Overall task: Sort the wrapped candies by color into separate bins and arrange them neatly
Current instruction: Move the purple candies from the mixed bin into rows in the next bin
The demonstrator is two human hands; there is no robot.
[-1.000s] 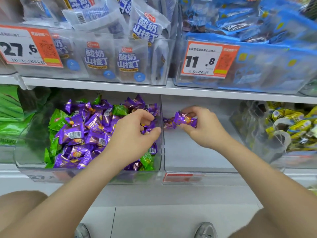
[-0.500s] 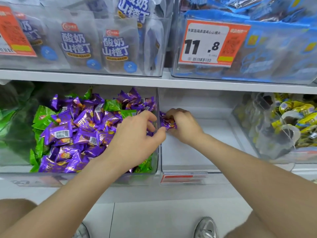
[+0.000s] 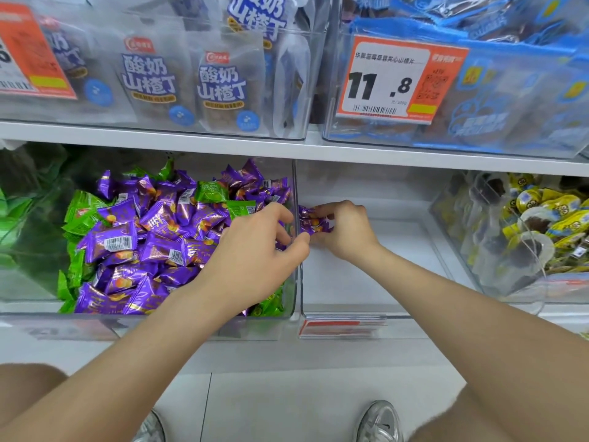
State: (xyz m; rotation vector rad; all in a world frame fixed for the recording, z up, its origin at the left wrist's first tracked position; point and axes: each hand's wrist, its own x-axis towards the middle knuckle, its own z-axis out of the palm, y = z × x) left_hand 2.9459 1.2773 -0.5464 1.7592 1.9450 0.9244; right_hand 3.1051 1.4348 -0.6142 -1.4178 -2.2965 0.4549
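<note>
Green candies (image 3: 83, 215): pushed to the left wall and front corner of the mixed bin (image 3: 294, 282), with a couple lying up among the purple ones; they look like what is meant to stay here once the purple is taken out.
Purple candies (image 3: 153, 237): heaped across the middle and right of the same bin, so most of the sorting is, by my reading, not yet done.
Left hand (image 3: 255, 250): down in the mixed bin's right end, fingers curled at the divider wall; its grip seems to pinch something purple, but the fingertips hide it, so I cannot tell whether it holds a candy.
Right hand (image 3: 344, 231): reaches into the empty bin (image 3: 366, 282) just beside the divider, its grip grasping a small bunch of purple candies (image 3: 314, 220) against the left wall, probably to start a tidy row from that corner.
Both hands: nearly touching across the divider, which suits passing pieces from one bin to the next.
Yellow candies (image 3: 541, 215): in their own tilted bin on the far right, apart from this work.
</note>
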